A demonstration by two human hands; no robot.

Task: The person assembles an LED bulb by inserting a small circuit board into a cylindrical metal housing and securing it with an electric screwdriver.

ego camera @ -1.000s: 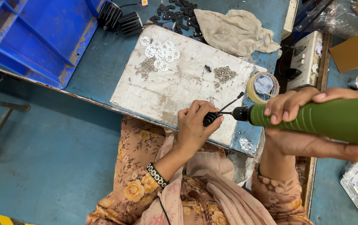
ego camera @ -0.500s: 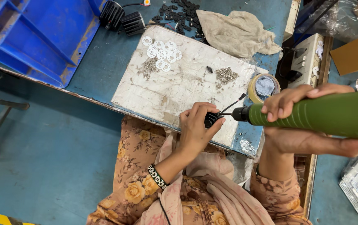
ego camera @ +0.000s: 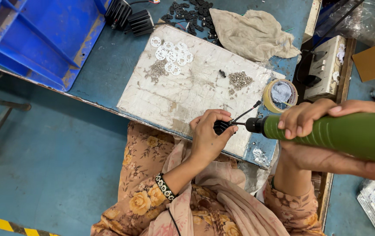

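The driver [ego camera: 336, 135] is showing as a thick olive-green cylinder with a black nose and a thin bit. Its long axis is lying nearly level, running from 3 o'clock toward 9 o'clock, with the bit pointing at 9 o'clock into the part [ego camera: 220, 127]. The part is a small black ribbed piece with thin wires trailing toward 1 o'clock, sitting at the near edge of the white board [ego camera: 187, 87] on the tabletop [ego camera: 108, 65].

The right hand [ego camera: 323, 140] is wrapping around the driver's front end, fingers curling over the top and palm underneath, grip fully closed on it. The left hand [ego camera: 208, 135] is coming up from 6 o'clock with its wrist bent, fingertips pinching the part closed and steadying it against the board.

At 1 o'clock from the part, a tape roll [ego camera: 279, 96] is lying flat. Farther out, a screw pile [ego camera: 240, 80] is resting at 12 o'clock, and white rings [ego camera: 172, 54] are clustering at 11 o'clock. Beyond those, a rag [ego camera: 253, 32] is lying crumpled, and a blue bin [ego camera: 34, 39] is sitting at 10 o'clock.
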